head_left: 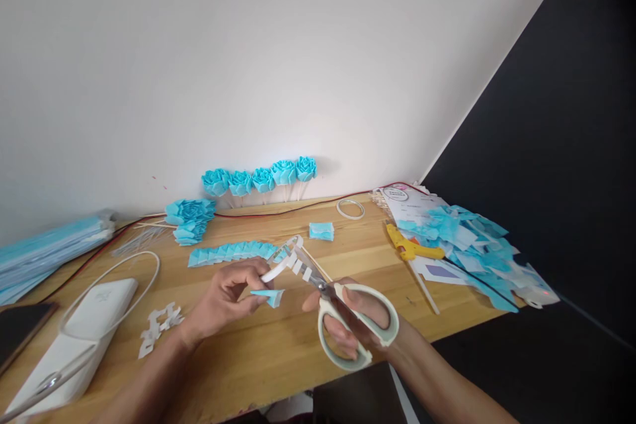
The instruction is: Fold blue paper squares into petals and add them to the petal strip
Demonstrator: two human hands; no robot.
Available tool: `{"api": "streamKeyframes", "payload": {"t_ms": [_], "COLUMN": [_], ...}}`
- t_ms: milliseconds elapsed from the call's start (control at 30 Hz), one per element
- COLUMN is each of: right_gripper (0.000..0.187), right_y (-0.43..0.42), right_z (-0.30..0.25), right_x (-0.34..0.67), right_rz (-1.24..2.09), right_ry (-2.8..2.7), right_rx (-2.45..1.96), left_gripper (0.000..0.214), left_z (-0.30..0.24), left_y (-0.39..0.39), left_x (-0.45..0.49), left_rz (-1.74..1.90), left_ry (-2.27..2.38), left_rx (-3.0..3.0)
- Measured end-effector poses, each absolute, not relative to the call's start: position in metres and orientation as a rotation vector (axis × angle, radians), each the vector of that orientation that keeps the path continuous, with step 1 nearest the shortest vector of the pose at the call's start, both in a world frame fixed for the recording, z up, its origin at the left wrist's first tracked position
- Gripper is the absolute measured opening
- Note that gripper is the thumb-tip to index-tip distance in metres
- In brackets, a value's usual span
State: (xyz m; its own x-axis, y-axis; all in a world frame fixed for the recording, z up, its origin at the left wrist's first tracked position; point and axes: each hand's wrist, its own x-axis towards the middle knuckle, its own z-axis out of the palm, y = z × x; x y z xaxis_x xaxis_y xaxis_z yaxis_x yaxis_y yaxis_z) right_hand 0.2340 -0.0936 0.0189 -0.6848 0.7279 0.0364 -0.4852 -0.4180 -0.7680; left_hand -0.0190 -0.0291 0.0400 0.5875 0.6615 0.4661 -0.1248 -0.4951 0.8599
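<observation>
My left hand (228, 298) is closed, pinching a small folded blue paper piece (273, 297) between thumb and finger. Its upper fingers also hold a roll of white tape (275, 271). My right hand (365, 308) grips scissors (392, 318) by their cream handles, with the blades pointing up and left towards the tape. Several short white tape pieces (301, 268) stick out along the blade. A thin wooden stick (318, 264) shows just behind the scissors; whether a hand touches it I cannot tell. Beyond the hands lie a row of folded blue pieces (226, 254) and a small blue stack (321, 231).
Several blue paper roses (263, 179) on sticks lean at the wall. A yellow glue gun (412, 245) lies right, beside piled blue sheets (477, 252). Left are a white power bank (94, 331) with a cable, tape scraps (159, 324) and packed blue material (54, 248). A tape ring (350, 209) lies behind.
</observation>
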Motion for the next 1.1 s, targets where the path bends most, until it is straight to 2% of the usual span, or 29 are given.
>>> {"api": "streamKeyframes", "payload": {"t_ms": [267, 400, 633, 933, 1100], "right_gripper": [0.048, 0.052, 0.046, 0.052, 0.039], "right_y": [-0.096, -0.097, -0.103, -0.104, -0.106], "right_z": [0.029, 0.027, 0.028, 0.043, 0.051], "right_x": [0.228, 0.226, 0.226, 0.223, 0.212], "right_rz": [2.185, 2.176, 2.027, 1.812, 1.648], "right_ry": [-0.938, -0.951, -1.03, -1.284, -1.588], "right_rx": [-0.41, -0.411, -0.465, -0.756, -0.949], "left_gripper": [0.019, 0.023, 0.022, 0.021, 0.025], "left_z": [0.042, 0.039, 0.039, 0.039, 0.033], "left_y": [-0.028, -0.029, -0.03, -0.027, -0.024], "left_x": [-0.019, -0.02, -0.02, -0.021, -0.019], "left_rz": [1.005, 1.001, 0.998, 0.989, 0.992], "left_ry": [0.425, 0.462, 0.477, 0.474, 0.546], "left_rx": [1.878, 1.888, 1.858, 1.821, 1.848]}}
